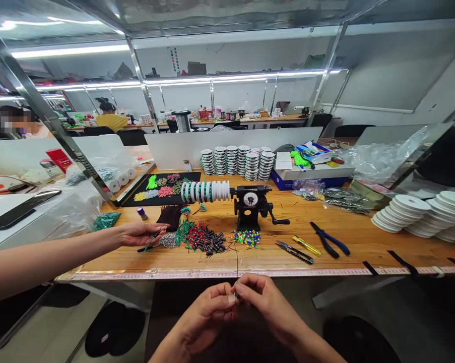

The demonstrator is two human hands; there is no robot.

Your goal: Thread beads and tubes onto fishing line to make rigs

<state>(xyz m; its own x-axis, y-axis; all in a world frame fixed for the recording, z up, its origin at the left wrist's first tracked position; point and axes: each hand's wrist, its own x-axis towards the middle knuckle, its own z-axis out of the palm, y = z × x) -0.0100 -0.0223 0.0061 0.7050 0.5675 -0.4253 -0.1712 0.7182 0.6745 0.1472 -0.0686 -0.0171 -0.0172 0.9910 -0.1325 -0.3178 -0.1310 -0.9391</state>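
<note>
A small-parts workshop
The wooden tabletop [348, 219] bears a hand-cranked machine [248, 204], stacked white spools [232, 162], pliers [321, 233] and loose beads [247, 238]; other people [112, 121] sit beyond.

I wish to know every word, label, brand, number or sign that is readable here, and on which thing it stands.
No text is clearly readable.
Wall characters, dark and red: too small.
Dial of the black crank machine: marks too small.
Strip on the front edge of the table: marks too small, blurred.
Red box: pale marking, too small.
</note>
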